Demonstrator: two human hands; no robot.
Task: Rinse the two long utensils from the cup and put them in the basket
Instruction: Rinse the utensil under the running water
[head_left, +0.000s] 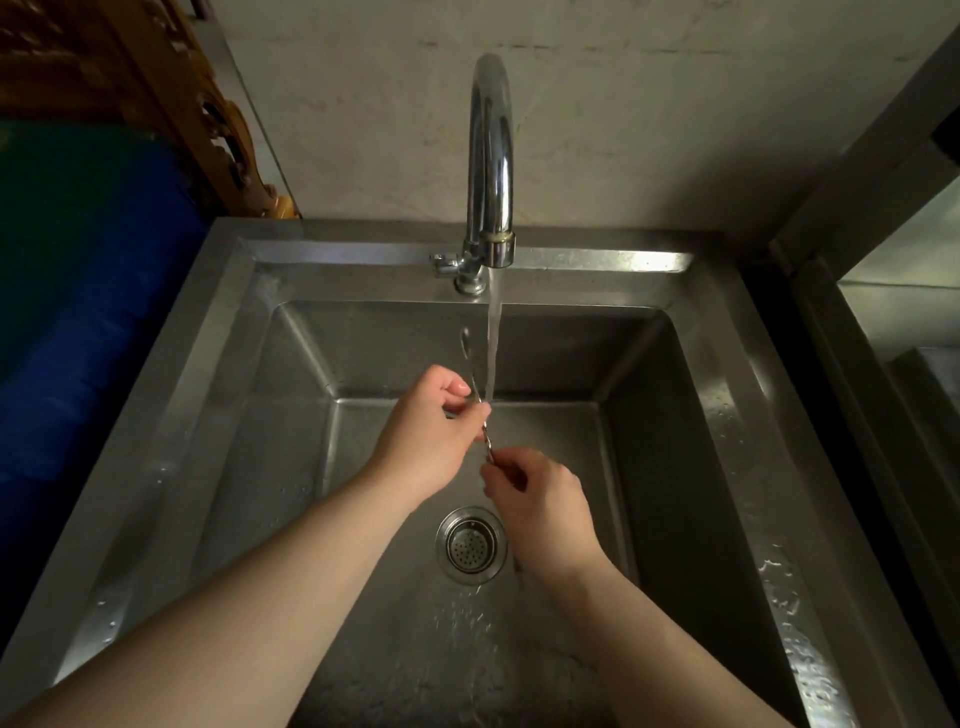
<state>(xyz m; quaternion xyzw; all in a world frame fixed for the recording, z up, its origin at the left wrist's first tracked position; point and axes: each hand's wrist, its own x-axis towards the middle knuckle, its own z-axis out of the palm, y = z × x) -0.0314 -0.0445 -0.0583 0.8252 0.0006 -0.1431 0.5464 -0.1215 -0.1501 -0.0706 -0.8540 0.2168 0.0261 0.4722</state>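
Observation:
A long thin metal utensil (466, 353) with a small bowl at its far end is held over the steel sink (208, 395), just left of the running water stream (492, 343). My left hand (436, 431) pinches its shaft near the middle. My right hand (540, 499) grips the near end of the handle, closer to me. Whether one or two utensils are in the grip is too thin to tell. No cup and no basket are in view.
The chrome faucet (491, 156) arches over the back rim, water running. A round drain strainer (470, 545) sits in the basin floor under my hands. Blue fabric (78, 312) lies left of the sink; a steel counter edge (857, 364) runs along the right.

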